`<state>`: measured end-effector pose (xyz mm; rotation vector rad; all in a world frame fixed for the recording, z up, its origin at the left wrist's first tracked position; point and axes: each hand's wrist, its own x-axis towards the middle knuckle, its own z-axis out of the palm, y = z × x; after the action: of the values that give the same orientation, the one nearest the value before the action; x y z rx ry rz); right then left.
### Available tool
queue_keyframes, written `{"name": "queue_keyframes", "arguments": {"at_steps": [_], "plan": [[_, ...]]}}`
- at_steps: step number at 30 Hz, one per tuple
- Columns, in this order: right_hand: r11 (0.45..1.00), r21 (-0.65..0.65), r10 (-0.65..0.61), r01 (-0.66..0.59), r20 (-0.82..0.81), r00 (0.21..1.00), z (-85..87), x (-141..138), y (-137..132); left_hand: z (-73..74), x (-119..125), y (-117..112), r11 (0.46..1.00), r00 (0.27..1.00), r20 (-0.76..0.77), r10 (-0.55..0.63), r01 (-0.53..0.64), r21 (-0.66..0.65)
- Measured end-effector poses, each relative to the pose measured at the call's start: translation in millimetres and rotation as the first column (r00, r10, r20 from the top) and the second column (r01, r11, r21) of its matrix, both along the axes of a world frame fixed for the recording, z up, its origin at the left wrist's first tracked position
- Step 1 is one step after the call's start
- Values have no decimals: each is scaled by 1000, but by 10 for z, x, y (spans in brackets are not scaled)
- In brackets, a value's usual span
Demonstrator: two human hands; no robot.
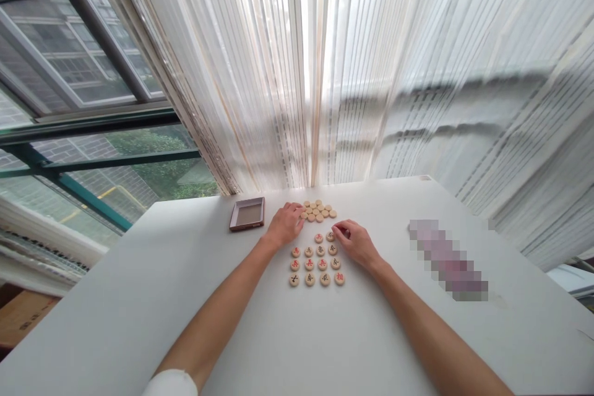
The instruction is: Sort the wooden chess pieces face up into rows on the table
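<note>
Round wooden chess pieces with red and black characters lie in neat rows (315, 265) on the white table (185, 297). A loose cluster of blank-side pieces (319, 210) sits behind them. My left hand (284, 224) rests palm down at the cluster's left edge, fingers curled onto a piece there. My right hand (355, 241) pinches at a piece in the top row's right end (330, 236).
A shallow brown box tray (247, 213) stands left of the cluster near the table's far edge. A blurred pinkish object (448, 258) lies to the right. Sheer striped curtains (352, 74) hang behind the table, with a window (83, 105) at the left.
</note>
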<state>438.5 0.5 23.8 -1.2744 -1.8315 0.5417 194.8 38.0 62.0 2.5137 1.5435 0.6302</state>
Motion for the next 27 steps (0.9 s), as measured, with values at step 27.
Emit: {"name": "queue_keyframes", "arguments": {"at_steps": [27], "plan": [[997, 58, -42, 46, -75, 996, 28, -15, 1, -67, -232, -201, 989, 948, 304, -96, 126, -80]]}}
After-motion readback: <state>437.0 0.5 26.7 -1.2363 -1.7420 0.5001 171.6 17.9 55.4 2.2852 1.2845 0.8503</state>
